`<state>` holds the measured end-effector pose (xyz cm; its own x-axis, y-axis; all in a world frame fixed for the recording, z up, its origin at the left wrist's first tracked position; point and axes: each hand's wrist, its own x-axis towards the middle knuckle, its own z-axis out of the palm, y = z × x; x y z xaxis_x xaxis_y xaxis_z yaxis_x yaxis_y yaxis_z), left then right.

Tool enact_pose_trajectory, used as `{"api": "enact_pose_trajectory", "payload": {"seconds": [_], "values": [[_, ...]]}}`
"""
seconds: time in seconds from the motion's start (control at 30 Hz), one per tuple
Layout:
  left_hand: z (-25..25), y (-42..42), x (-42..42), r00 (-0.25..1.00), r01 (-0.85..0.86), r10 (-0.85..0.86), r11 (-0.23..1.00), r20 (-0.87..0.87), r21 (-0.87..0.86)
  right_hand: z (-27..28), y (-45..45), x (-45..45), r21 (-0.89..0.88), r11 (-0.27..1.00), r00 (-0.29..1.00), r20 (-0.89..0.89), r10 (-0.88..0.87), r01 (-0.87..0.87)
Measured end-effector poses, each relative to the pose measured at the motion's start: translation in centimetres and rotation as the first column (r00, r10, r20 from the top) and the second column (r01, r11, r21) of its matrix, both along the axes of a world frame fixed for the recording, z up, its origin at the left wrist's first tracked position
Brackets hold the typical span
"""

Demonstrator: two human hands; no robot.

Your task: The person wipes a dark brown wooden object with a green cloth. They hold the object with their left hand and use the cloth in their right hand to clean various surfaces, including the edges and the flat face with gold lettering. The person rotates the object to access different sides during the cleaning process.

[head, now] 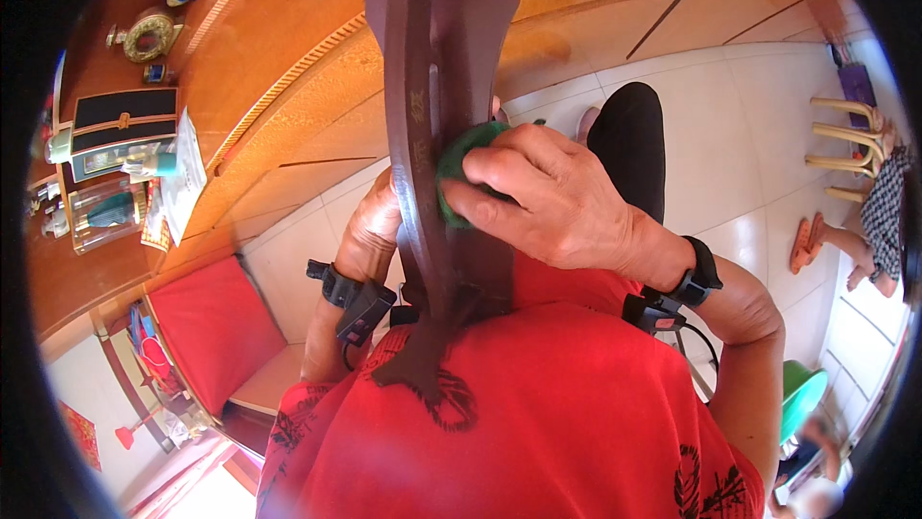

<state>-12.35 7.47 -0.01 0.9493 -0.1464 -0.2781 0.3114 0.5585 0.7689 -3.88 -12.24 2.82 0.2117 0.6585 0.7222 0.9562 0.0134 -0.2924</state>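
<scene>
A long dark brown carved piece, seemingly of wood (410, 123), stands lengthwise before me, from the top of the view down to my red shirt. Its lower end has a forked, fin-like shape that lies over the shirt. My right hand (547, 195) holds a green scouring pad (454, 180) against the piece's right inner face, fingers bent over the pad. On the left, my left hand (378, 220) is at the piece's far edge; its fingers are hidden behind it. Both wrists wear black straps with small devices.
An orange-brown wooden cabinet (302, 108) curves behind, with ornaments and boxes (126, 119) on top. A red cushioned chair (216, 332) stands at lower left. On the right are a stool (850, 137), a green basin (803, 396), a person's legs in orange slippers (807, 242) and another person (814, 454).
</scene>
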Motion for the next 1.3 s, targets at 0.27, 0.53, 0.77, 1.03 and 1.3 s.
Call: {"api": "enact_pose_trajectory", "payload": {"seconds": [0.27,0.53,0.77,1.03,1.3], "values": [[2.0,-1.2,0.1,0.973,0.129,-0.16,0.974,-0.164,-0.186,2.2,0.8,2.7,-0.011,0.966,0.966,-0.028,-0.257,0.257],[-0.6,-0.2,0.6,0.999,-0.045,0.043,0.994,-0.025,-0.099,0.0,-0.1,-0.4,-0.119,0.991,0.965,-0.249,-0.084,0.056],[-0.1,-0.5,0.8,1.0,-0.001,0.001,1.0,0.028,-0.027,0.3,-1.2,-3.3,-0.308,0.943,0.992,-0.027,0.125,-0.127],[-1.4,-0.2,0.4,0.992,-0.117,0.118,0.993,-0.054,0.015,0.6,-1.4,-3.3,-0.357,0.932,0.993,-0.071,-0.092,0.061],[-0.8,0.3,0.0,0.999,0.022,-0.027,0.986,-0.027,-0.165,0.5,-2.4,-4.1,-0.48,0.842,0.964,-0.209,0.164,-0.247]]}}
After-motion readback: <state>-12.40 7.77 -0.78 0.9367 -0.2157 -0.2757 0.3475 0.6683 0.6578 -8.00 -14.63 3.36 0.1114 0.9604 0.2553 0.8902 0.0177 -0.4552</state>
